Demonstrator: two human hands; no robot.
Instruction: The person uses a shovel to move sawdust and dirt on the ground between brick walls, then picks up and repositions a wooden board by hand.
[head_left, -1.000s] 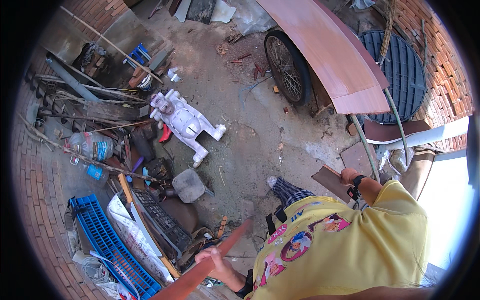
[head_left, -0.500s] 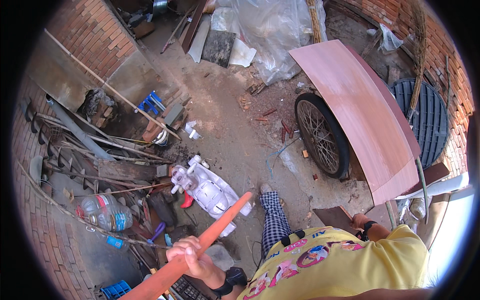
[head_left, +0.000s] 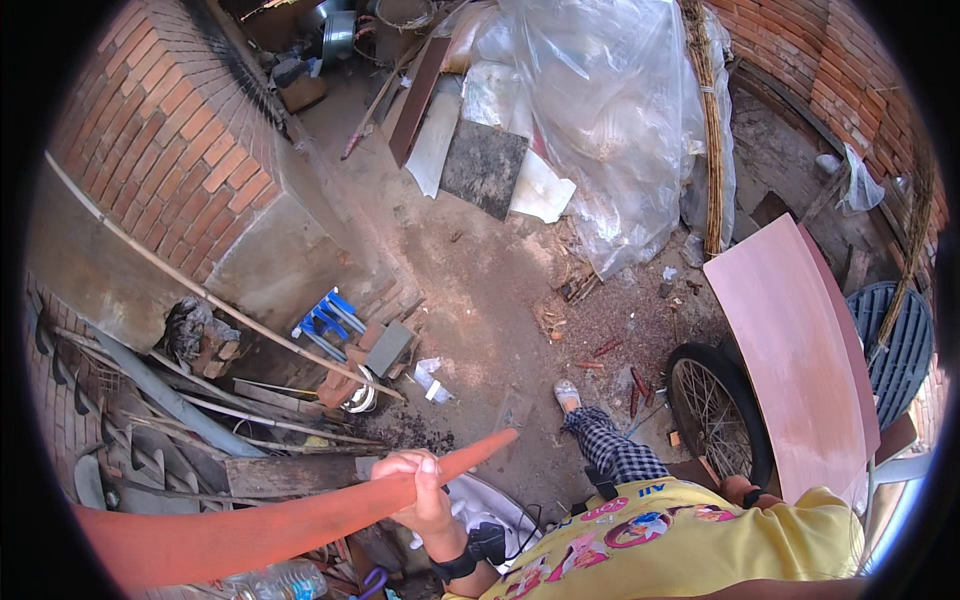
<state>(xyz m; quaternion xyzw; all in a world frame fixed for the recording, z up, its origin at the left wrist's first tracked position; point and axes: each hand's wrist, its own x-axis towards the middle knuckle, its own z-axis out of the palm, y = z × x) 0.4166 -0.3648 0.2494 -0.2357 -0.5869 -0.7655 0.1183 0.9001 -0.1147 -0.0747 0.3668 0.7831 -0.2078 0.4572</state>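
A long orange-red tapered strip [head_left: 270, 532] crosses the lower left, wide at the left and narrowing to a blunt tip. My left hand [head_left: 420, 492] is wrapped round it near the narrow end, thumb on top. At my right side, my right hand [head_left: 737, 489] is closed at the edge of a brown board [head_left: 692, 471], which is mostly hidden by my yellow shirt. The spoked wheel [head_left: 718, 415] of a cart stands just beyond that hand. Below my left hand, a pale toy ride-on [head_left: 490, 505] shows in part behind my arm and the strip.
A pink curved panel [head_left: 795, 360] leans over the wheel. Plastic sheeting [head_left: 610, 130] covers a heap at the far side. Sticks and pipes [head_left: 190, 400] lie along the left wall. A blue stool [head_left: 325, 318], bricks [head_left: 350, 375] and a thin pole [head_left: 220, 295] are at left.
I have stepped forward, so the sheeting and wheel appear nearer and the toy ride-on has slid under my left arm. The orange-red strip has swung flatter; both hands keep their hold.
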